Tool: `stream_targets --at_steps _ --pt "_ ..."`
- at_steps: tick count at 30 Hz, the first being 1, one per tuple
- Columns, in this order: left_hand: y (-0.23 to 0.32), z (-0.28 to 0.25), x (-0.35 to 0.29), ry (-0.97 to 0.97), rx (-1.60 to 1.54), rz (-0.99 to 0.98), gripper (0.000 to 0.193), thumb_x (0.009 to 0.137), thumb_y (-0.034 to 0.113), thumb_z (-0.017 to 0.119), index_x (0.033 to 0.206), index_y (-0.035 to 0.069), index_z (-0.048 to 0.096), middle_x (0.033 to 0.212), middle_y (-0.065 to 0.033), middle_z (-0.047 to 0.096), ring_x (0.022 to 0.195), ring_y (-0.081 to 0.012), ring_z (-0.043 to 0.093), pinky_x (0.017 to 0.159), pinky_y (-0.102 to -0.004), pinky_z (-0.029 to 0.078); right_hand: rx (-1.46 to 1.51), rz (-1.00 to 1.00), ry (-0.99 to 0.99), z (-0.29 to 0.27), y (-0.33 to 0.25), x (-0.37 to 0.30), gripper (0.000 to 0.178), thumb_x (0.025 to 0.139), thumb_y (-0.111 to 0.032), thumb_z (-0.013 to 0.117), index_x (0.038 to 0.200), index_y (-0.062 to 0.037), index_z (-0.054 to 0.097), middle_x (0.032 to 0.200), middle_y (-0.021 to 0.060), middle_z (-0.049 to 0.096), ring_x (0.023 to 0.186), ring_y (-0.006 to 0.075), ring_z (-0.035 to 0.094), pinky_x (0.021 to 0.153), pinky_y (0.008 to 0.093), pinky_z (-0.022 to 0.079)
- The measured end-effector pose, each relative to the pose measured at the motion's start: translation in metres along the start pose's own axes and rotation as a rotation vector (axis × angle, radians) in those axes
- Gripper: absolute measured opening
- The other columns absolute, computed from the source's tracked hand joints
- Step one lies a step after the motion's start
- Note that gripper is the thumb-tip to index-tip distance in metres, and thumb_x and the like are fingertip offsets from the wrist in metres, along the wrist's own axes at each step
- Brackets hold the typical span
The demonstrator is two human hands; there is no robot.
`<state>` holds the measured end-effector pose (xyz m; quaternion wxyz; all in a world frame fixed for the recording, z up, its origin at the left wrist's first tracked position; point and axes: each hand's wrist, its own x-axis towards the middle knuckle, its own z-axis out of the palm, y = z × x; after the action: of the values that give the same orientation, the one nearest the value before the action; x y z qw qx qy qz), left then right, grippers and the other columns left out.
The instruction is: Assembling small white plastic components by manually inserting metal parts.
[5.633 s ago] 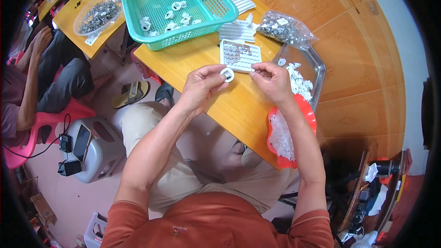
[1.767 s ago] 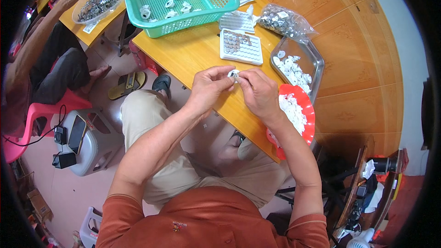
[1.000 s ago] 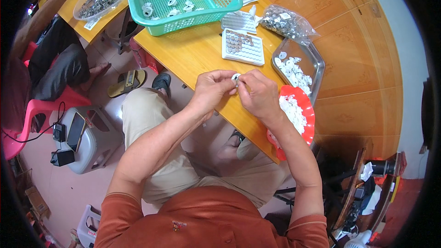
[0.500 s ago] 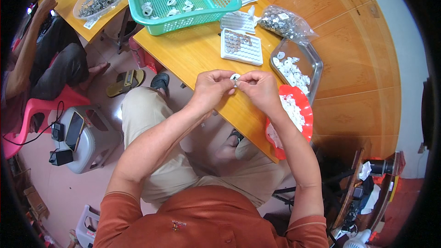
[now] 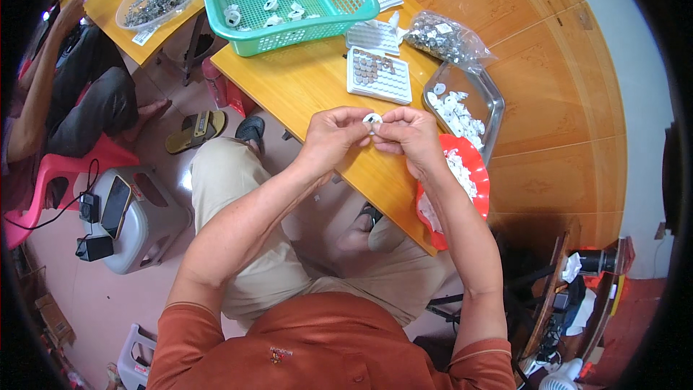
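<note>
Above the near part of the wooden table (image 5: 303,76), a small round white plastic part (image 5: 372,118) with a dark opening is pinched between both hands. My left hand (image 5: 335,134) grips its left side with thumb and forefinger. On the other side, my right hand (image 5: 410,136) presses the part with its thumb and fingertips. The fingers cover much of it, and I cannot make out whether a smaller piece sits in it. Just beyond the hands lies a white tray (image 5: 401,87) with rows of small brownish round pieces.
A green basket (image 5: 289,35) holds several similar white parts. At right are a bag of metal pieces (image 5: 444,37), a metal tray (image 5: 493,105) of white parts and a red bowl (image 5: 482,173) of small white pieces. Another person (image 5: 79,94) sits at left, near a grey stool (image 5: 148,217).
The white part has turned so its round face shows more. My right fingers have shifted their grip on it; my left hand stays almost in place.
</note>
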<state>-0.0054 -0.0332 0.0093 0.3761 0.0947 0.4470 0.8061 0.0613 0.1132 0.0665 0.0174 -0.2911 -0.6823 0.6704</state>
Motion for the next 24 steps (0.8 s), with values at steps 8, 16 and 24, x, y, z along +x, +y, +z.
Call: stream_targets --at_steps 8,16,24 --pt "0.0013 -0.0003 -0.0013 -0.027 -0.023 0.037 0.032 0.089 0.008 0.067 0.118 -0.002 0.061 0.092 -0.004 0.066 0.077 -0.0085 0.061 0.068 -0.0199 0.049 0.073 -0.02 0.036 0.0024 0.0006 -0.0025 0.012 0.082 0.0 0.069 0.091 0.0 0.062 0.082 0.0092 0.068 0.071 0.0149 0.068 0.064 0.0259 0.059" --pt "-0.0006 0.0011 -0.0014 -0.007 -0.016 0.052 0.028 0.088 0.005 0.067 0.114 -0.003 0.062 0.09 -0.0049 0.067 0.075 -0.0084 0.062 0.066 -0.0198 0.05 0.075 -0.036 0.009 0.0002 0.004 -0.0053 0.01 0.083 -0.001 0.068 0.092 0.0005 0.063 0.083 0.0097 0.069 0.072 0.0145 0.068 0.066 0.0249 0.058" --pt "-0.0006 0.0022 -0.0011 0.029 -0.01 0.073 0.026 0.087 0.003 0.067 0.111 -0.004 0.062 0.086 -0.0045 0.067 0.071 -0.0081 0.061 0.063 -0.0194 0.048 0.067 -0.05 -0.017 0.0 0.0049 -0.0069 0.012 0.086 -0.003 0.067 0.096 0.0014 0.063 0.086 0.0104 0.069 0.074 0.0145 0.069 0.067 0.025 0.058"
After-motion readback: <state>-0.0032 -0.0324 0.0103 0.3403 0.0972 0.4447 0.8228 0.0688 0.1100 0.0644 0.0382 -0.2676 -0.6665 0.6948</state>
